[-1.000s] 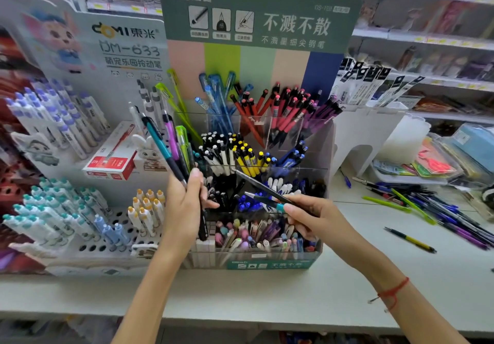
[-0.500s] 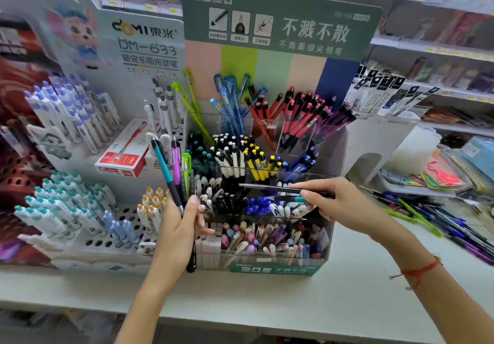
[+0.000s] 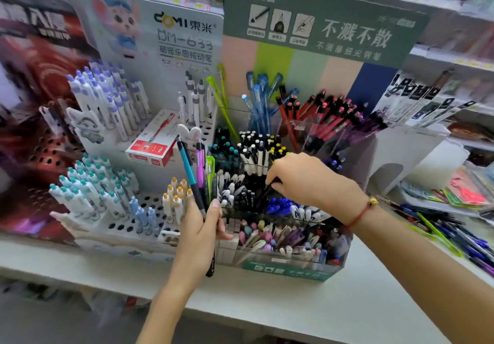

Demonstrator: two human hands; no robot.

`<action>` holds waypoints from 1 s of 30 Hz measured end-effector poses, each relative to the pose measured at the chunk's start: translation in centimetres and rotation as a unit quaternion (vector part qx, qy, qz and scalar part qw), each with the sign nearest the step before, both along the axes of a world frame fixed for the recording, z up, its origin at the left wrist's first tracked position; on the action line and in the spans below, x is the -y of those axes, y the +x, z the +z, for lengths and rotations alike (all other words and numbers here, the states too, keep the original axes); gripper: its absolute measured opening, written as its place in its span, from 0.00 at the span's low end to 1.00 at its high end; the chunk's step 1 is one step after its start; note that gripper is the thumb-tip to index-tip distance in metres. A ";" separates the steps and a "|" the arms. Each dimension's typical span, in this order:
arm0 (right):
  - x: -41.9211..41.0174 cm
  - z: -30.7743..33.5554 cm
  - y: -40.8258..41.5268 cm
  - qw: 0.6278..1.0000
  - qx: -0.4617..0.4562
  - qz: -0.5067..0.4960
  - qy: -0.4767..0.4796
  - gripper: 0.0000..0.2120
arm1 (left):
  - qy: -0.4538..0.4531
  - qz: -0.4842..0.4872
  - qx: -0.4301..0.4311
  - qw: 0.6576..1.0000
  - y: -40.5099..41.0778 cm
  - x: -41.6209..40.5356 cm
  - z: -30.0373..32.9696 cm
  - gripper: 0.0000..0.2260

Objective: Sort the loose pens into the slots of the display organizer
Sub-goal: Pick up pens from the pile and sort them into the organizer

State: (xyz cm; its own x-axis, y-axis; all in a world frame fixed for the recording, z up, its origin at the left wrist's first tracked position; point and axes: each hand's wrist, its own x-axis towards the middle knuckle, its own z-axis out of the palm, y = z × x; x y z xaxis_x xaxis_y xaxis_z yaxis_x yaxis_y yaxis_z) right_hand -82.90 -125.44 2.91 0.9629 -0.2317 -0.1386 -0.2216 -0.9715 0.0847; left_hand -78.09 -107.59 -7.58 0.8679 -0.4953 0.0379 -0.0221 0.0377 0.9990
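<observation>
A clear tiered display organizer (image 3: 288, 270) with a green header card stands on the white shelf, its slots packed with pens grouped by colour. My left hand (image 3: 199, 239) grips a bunch of pens (image 3: 199, 172) upright in front of the organizer's left side: teal, pink, green and dark ones. My right hand (image 3: 307, 180) hovers over the middle tier and pinches a dark pen (image 3: 267, 191) whose tip points down into a slot of black pens. Most of that pen is hidden by my fingers.
A white pegboard display (image 3: 120, 226) full of white pens stands left of the organizer, with a red box (image 3: 153, 145) on it. Several loose pens (image 3: 449, 234) lie on the shelf at the right. A white stand (image 3: 406, 151) sits behind the organizer's right side.
My right hand moved left and up over the middle tier, turning its pen from lying flat to pointing down into a slot. The left hand kept its bunch. The camera shifted closer.
</observation>
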 end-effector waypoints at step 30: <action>0.4 3.2 5.6 0.962 0.247 -0.005 0.121 0.05 | -0.043 0.019 -0.020 0.999 0.7 -1.7 0.6 0.11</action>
